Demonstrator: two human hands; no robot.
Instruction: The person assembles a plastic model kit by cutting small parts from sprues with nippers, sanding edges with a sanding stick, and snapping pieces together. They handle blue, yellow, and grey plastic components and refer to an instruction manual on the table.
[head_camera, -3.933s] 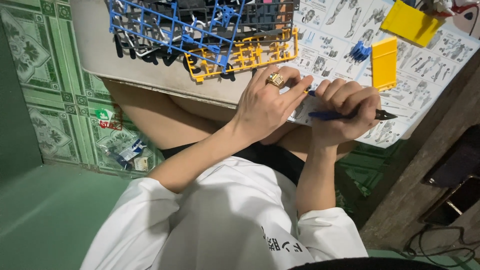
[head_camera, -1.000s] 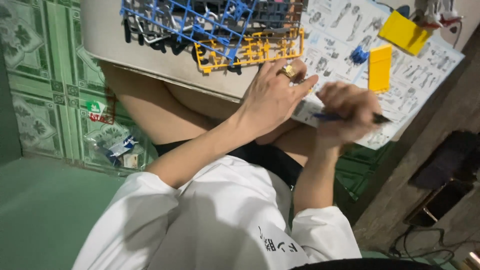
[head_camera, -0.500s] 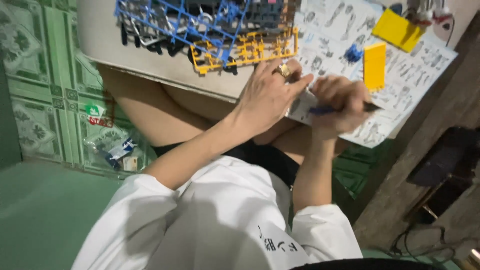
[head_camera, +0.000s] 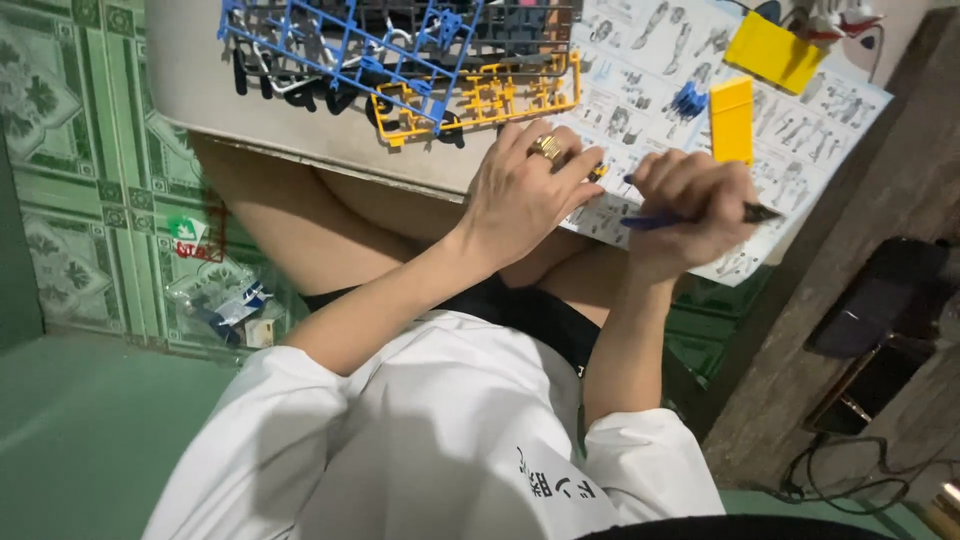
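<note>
My left hand (head_camera: 520, 195), with a gold ring on one finger, rests at the near edge of a low table, its fingertips pinched on a small yellowish plastic part (head_camera: 597, 172). Right beside it, my right hand (head_camera: 690, 205) is closed around a blue-handled tool (head_camera: 655, 222) whose dark tip sticks out to the right. Both hands hover over a printed instruction sheet (head_camera: 640, 95). Just beyond my left hand lie a yellow parts frame (head_camera: 490, 100) and a blue parts frame (head_camera: 340, 40).
A yellow flat piece (head_camera: 732, 118), a small blue part (head_camera: 688, 100) and a yellow square (head_camera: 775, 50) lie on the sheet. Dark parts frames (head_camera: 500, 20) sit at the back. The pale table (head_camera: 200, 90) stands over green floor tiles with plastic bags (head_camera: 215, 300). Cables (head_camera: 830, 485) lie at the right.
Both hands have stayed together over the sheet's near edge with the tool still gripped. The view has shifted slightly; the frames on the table have not moved.
</note>
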